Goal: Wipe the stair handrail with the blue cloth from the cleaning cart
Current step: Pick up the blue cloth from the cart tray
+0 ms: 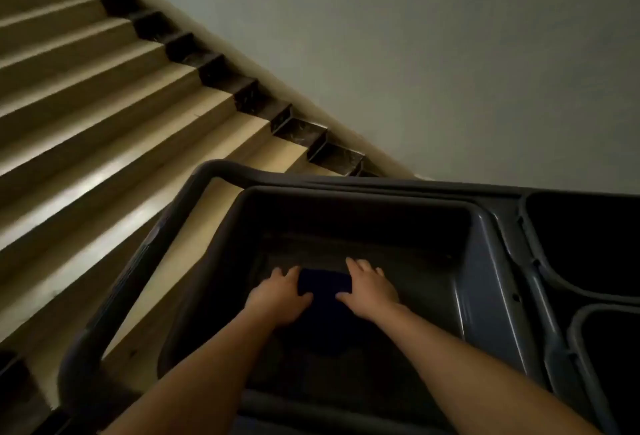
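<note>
Both hands are down inside the big grey tub (485,261) of the cleaning cart (540,313), with the blue cloth (325,290) lying flat on the tub's floor between them. It looks almost navy in this dim light. The left hand (277,299) sits at the cloth's left edge and the right hand (372,290) at its right edge, so they're set apart with the cloth between them. Fingers on both are stretched out forward and a bit spread, not curled, and each thumb reaches inward onto the cloth. Looks more like resting on it than grabbing it. Whether anything is actually pinched under the thumbs, I can't make out.

The cart's dark push bar (138,261) curves around the left side of the tub. On the right there are two more dark wells (588,244) in the cart top, too shadowy to see into. Behind the cart, tan stairs (104,105) climb to the upper left, edged by black stepped skirting (301,133) against a plain pale wall (433,53).
</note>
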